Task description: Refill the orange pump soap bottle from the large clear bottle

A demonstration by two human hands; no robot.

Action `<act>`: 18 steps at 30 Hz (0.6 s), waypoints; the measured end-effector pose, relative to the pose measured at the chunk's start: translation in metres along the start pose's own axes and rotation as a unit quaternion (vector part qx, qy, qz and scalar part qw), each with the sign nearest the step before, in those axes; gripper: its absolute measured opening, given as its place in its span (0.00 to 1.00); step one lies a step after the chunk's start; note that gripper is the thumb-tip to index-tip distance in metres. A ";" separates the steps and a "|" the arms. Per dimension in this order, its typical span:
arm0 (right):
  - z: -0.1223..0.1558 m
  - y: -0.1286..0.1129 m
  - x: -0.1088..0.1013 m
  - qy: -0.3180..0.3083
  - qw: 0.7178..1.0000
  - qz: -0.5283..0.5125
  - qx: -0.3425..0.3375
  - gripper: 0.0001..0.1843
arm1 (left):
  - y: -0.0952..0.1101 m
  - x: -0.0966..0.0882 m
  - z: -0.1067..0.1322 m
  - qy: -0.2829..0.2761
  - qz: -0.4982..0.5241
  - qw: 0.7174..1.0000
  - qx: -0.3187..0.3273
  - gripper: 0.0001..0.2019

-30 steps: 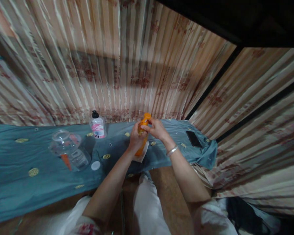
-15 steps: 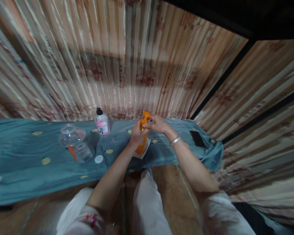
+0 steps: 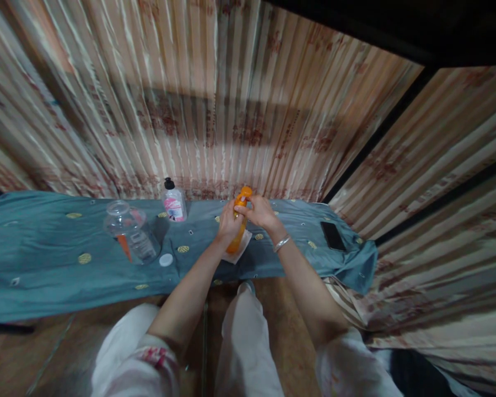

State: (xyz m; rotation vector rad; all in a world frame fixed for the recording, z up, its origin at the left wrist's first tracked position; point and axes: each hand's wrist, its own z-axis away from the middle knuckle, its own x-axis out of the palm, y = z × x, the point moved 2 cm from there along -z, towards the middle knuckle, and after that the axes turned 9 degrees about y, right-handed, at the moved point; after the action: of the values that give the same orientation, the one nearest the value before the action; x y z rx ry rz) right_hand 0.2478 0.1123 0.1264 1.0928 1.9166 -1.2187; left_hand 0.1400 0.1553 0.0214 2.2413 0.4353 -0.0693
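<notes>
An orange pump bottle (image 3: 234, 244) stands on a small pale cloth or paper piece (image 3: 243, 249) near the middle of the cloth-covered table. My left hand (image 3: 230, 221) is wrapped around its upper body. At the bottle's neck, just below the orange pump head, the fingers of my right hand (image 3: 259, 210) are pinched together on the collar. A silver bangle (image 3: 281, 243) circles my right wrist. Part of the bottle is hidden behind my left hand.
To the left stand a clear plastic jar (image 3: 138, 241) with an orange patch and a clear bottle with a black cap (image 3: 174, 204). A white lid (image 3: 166, 259) lies beside the jar. A dark phone (image 3: 333, 236) rests at the right. Pleated curtains (image 3: 248, 121) hang behind the table (image 3: 58, 275).
My right hand has turned and shifted slightly left and down at the bottle's neck, its forearm swinging inward. The left hand keeps its hold. The view has shifted a little.
</notes>
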 end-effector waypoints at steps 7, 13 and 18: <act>-0.002 -0.007 -0.006 -0.027 0.999 0.013 -0.015 0.13 | 0.009 -0.006 0.002 0.002 0.000 1.000 -0.028 0.17; 0.001 -0.005 -0.004 0.001 0.999 0.052 0.002 0.16 | 0.019 -0.008 0.003 0.002 0.002 0.999 -0.042 0.18; 0.003 -0.009 0.005 0.026 0.998 0.059 -0.006 0.18 | 0.016 -0.013 0.002 0.005 0.002 0.999 -0.045 0.12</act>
State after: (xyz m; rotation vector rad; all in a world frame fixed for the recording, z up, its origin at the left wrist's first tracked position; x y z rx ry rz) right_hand 0.2378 0.1096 0.1244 1.2239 1.8664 -1.1217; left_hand 0.1336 0.1411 0.0343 2.1536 0.4316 -0.0368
